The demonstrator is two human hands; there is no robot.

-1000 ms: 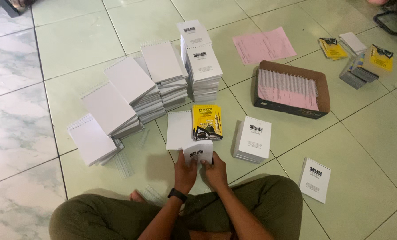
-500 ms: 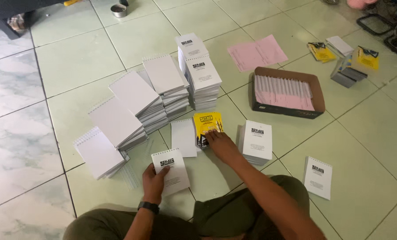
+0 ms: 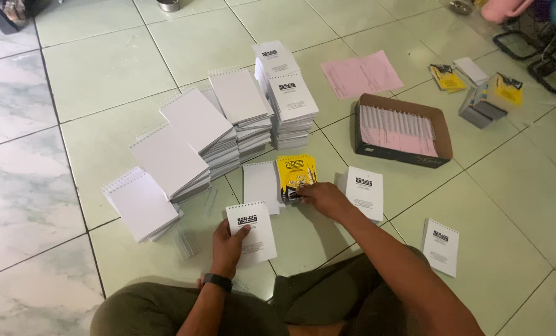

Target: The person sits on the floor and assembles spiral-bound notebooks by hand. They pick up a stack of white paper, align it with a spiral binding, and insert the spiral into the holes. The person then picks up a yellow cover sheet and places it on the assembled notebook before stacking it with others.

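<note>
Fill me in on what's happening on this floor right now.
A person sits cross-legged on the tiled floor among stacks of spiral notepads. The left hand holds a white printed notepad at its lower edge, while the right hand reaches to a yellow cover sheet lying by a blank white sheet. A small printed stack sits just right of that hand, and a cardboard tray of pink sheets lies beyond.

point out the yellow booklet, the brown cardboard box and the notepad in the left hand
yellow booklet [image 3: 294, 175], head view, middle of its cover
brown cardboard box [image 3: 441, 130], head view, right wall
notepad [image 3: 256, 229], head view, centre of its white cover
</note>
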